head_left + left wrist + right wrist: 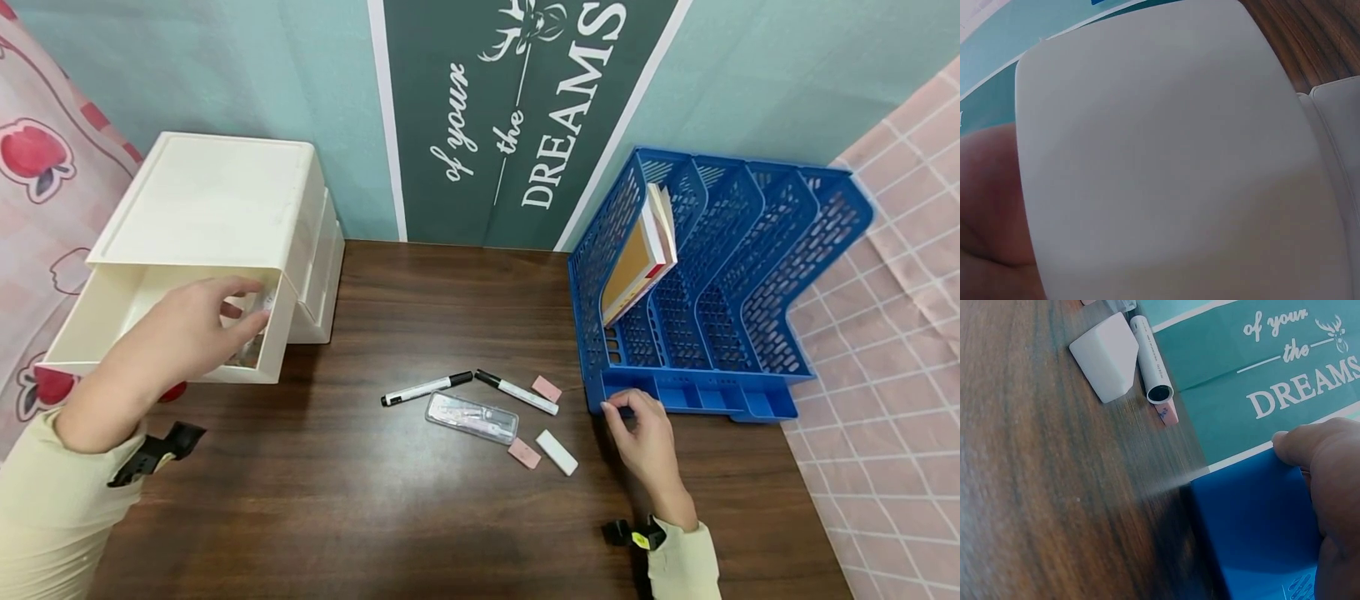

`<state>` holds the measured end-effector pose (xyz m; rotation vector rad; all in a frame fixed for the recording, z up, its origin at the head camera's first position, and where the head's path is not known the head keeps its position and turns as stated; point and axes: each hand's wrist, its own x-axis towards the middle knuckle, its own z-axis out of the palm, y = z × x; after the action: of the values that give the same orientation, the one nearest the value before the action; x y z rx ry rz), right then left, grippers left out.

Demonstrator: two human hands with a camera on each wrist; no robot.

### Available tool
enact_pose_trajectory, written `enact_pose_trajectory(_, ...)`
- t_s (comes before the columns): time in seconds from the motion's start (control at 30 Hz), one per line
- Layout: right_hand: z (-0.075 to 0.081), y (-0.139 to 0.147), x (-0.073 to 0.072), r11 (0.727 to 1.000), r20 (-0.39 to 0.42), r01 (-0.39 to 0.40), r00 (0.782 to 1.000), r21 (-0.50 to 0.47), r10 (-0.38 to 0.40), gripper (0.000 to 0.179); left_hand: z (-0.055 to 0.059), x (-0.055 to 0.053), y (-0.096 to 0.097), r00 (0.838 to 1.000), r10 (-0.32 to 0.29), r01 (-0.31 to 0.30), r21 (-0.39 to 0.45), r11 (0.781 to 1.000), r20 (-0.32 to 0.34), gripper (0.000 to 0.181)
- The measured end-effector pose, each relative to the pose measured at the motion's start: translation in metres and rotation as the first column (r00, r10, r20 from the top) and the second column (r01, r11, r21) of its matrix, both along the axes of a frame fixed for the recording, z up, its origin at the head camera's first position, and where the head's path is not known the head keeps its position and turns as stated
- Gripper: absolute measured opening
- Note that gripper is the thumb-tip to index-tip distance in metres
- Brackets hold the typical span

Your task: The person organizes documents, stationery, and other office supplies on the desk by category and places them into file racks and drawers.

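Observation:
My left hand [183,325] reaches into the pulled-out drawer [161,372] of a white drawer unit [202,196]. Its thumb and index finger are spread around the near end of a clear packet [268,298] at the drawer's right side. The other contents there are partly hidden by the hand. In the left wrist view, the pale drawer front [1172,150] blocks most of the hand. At the front left corner of a blue file organizer [675,400], my right hand [647,446] pinches the edge with thumb and finger; the right wrist view shows a fingertip on the blue wall [1254,519].
Two markers [427,388], a clear case [472,417], pink erasers [524,453] and a white eraser [557,452] lie mid-table. Books [637,258] lean in the organizer's left slot. A lettered backdrop [510,125] hangs behind the table.

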<state>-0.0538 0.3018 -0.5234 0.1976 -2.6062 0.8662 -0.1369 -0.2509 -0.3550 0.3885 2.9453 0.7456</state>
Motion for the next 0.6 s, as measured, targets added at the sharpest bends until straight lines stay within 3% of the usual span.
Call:
enact_pose_trajectory(0.2, -0.001, 0.000, 0.000, 1.000, -0.002, -0.001, 1.000, -0.001, 0.001, 0.015, 0.005, 0.005, -0.001, 0.999, 0.051, -0.051, -0.009, 0.999, -0.005, 0.052)
enact_pose_trajectory(0.3, -0.002, 0.000, 0.000, 1.000, -0.004, 0.001, 1.000, 0.000, -0.001, 0.016, 0.011, 0.010, 0.000, 0.995, 0.091, -0.092, -0.009, 0.996, -0.038, 0.054)
enact_pose_trajectory(0.43, -0.002, 0.001, 0.000, 1.000, -0.003, 0.003, 1.000, 0.002, -0.003, 0.016, 0.020, 0.021, 0.008, 0.981, 0.128, -0.129, 0.005, 0.992, -0.145, 0.047)
enact_pose_trajectory(0.6, -0.002, 0.001, 0.000, 1.000, -0.003, 0.006, 1.000, 0.001, -0.006, 0.015, 0.029, 0.037, 0.024, 0.949, 0.084, -0.076, 0.035, 0.996, -0.305, 0.042)
